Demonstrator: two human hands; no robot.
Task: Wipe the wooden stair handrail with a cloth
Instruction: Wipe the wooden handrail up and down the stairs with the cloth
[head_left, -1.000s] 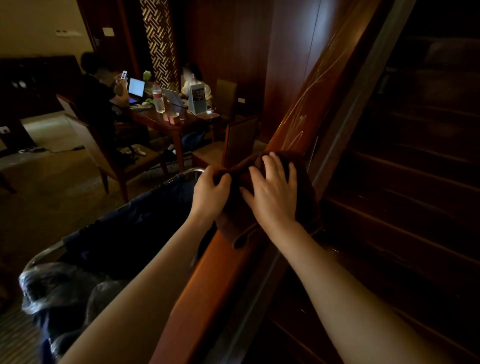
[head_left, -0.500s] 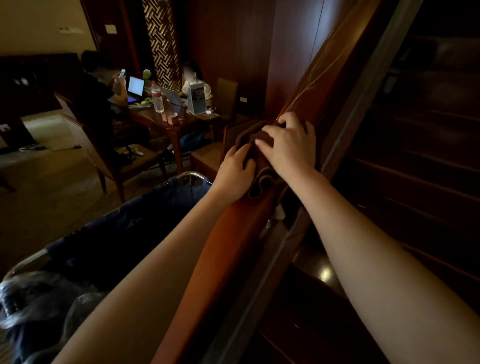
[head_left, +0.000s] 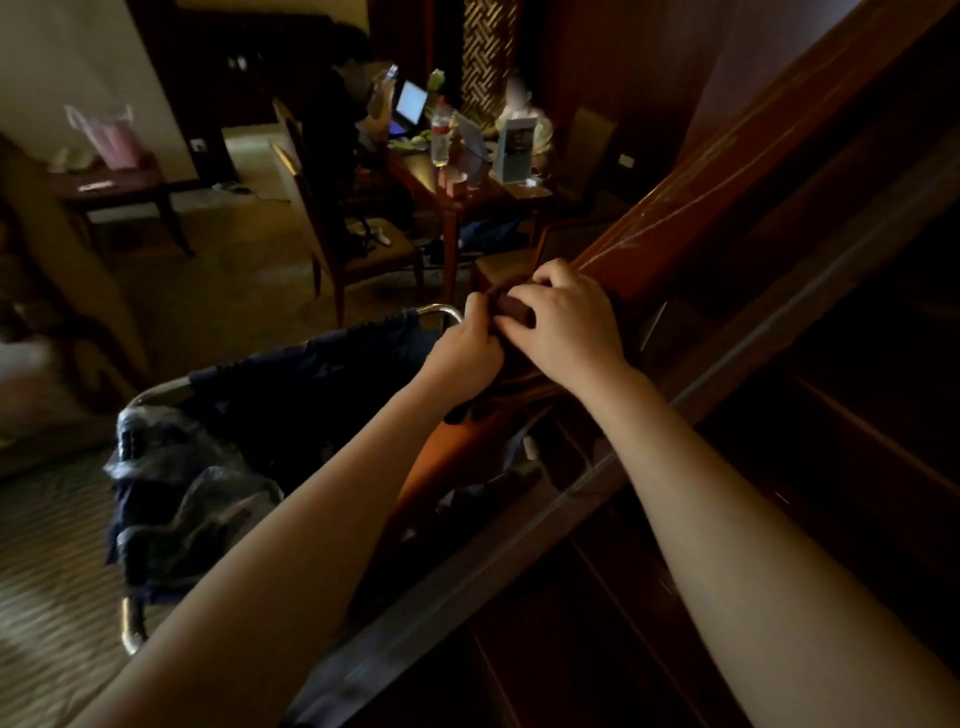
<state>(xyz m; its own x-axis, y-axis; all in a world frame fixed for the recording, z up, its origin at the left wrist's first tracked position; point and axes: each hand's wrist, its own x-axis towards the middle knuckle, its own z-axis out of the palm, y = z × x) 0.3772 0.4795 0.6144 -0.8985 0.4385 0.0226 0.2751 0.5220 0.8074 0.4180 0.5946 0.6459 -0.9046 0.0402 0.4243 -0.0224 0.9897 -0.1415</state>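
Note:
The polished reddish wooden handrail (head_left: 691, 192) slopes from lower middle up to the upper right. A dark brown cloth (head_left: 514, 312) is bunched over it at the middle of the view. My left hand (head_left: 467, 348) grips the cloth's left side, fingers curled into the fabric. My right hand (head_left: 566, 317) lies over the top of the cloth with fingers bent round it, pressing it onto the rail. Most of the cloth is hidden beneath both hands.
A cart with a metal frame (head_left: 441, 310) and dark blue bag (head_left: 291, 395) stands left of the rail, plastic bags inside. Dark wooden stairs (head_left: 831, 467) lie to the right. Beyond, two seated people at a table (head_left: 457, 192), chairs, and a side table (head_left: 119, 187).
Both hands slid the cloth up the rail, then the view swung left and the hands bunched the cloth tighter together.

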